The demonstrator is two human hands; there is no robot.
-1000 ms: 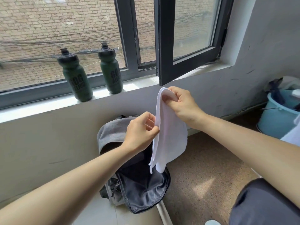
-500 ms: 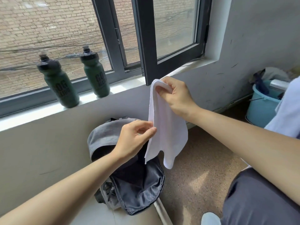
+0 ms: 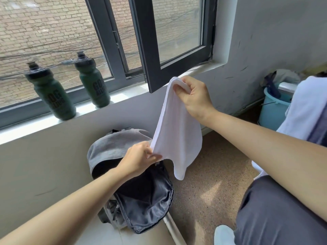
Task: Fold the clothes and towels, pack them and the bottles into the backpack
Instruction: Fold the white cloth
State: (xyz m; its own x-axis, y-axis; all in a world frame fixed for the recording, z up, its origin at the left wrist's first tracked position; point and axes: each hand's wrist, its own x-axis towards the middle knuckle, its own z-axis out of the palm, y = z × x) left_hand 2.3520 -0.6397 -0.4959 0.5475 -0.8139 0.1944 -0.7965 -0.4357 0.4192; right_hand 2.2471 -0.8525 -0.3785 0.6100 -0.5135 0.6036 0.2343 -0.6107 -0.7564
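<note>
A person holds a white towel (image 3: 177, 131) above the open grey backpack (image 3: 113, 149) on the floor. The right hand (image 3: 193, 96) grips the towel's top fold and the left hand (image 3: 139, 159) pinches a lower corner. 2 dark green bottles (image 3: 53, 96) (image 3: 93, 85) stand untouched on the windowsill (image 3: 35, 124). Their black lettering begins "GO"; the rest is unreadable.

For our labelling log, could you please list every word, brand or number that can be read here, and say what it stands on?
Left bottle: "GO", then a third letter that is unclear; the line beneath is too blurred to read.
Right bottle: "GO"; the line beneath is too blurred to read.
No text shows on the towel, backpack or bucket.
</note>
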